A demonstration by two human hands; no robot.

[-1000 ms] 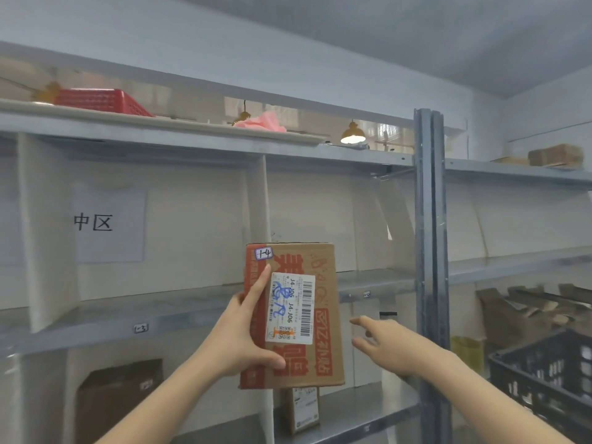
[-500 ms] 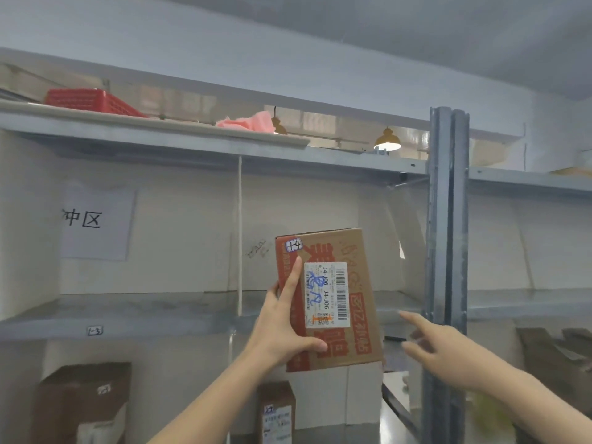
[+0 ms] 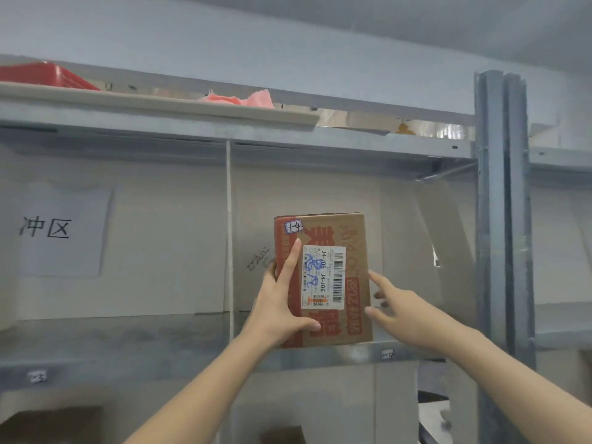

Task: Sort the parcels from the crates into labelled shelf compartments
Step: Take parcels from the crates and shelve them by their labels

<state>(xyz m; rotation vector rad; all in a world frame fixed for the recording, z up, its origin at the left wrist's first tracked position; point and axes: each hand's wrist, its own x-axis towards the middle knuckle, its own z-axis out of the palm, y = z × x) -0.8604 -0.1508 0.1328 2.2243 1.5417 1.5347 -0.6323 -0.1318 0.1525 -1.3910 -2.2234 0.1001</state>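
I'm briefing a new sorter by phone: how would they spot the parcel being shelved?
Find the grey steel post on the right; just left of it, at the middle shelf, a cardboard parcel stands between the left hand and right hand. It alone shows red print, a white barcode label and a handwritten 1-4 sticker.

Grey metal shelving point(image 3: 352, 141) against a pale wall point(image 3: 288, 43); double steel upright point(image 3: 499, 219) at right. White paper sign point(image 3: 61, 229) on back panel, left. Red basket point(image 3: 41, 75) and pink sheet point(image 3: 253, 99) on top.
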